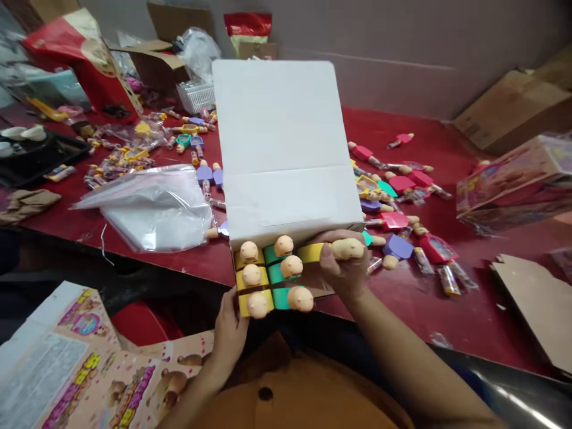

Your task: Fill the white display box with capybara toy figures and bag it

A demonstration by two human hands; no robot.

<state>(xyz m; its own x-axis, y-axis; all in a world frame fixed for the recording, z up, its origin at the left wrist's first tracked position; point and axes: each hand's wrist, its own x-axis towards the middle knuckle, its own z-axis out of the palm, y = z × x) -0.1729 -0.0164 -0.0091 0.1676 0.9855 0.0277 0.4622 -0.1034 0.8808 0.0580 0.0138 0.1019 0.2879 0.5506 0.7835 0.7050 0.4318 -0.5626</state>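
Toys (251, 275), three yellow, three green in one box (286, 134), right hand (346, 275) gripping one yellow toy (311, 253), left hand (230, 328) grasping box

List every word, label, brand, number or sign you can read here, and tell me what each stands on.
No text is clear enough to quote.
Printed cardboard at lower left: large purple and yellow lettering, too blurred.
Its greyish panel: fine print, too small.
Printed box at right: markings too blurred.
White box flap: no lettering shows.
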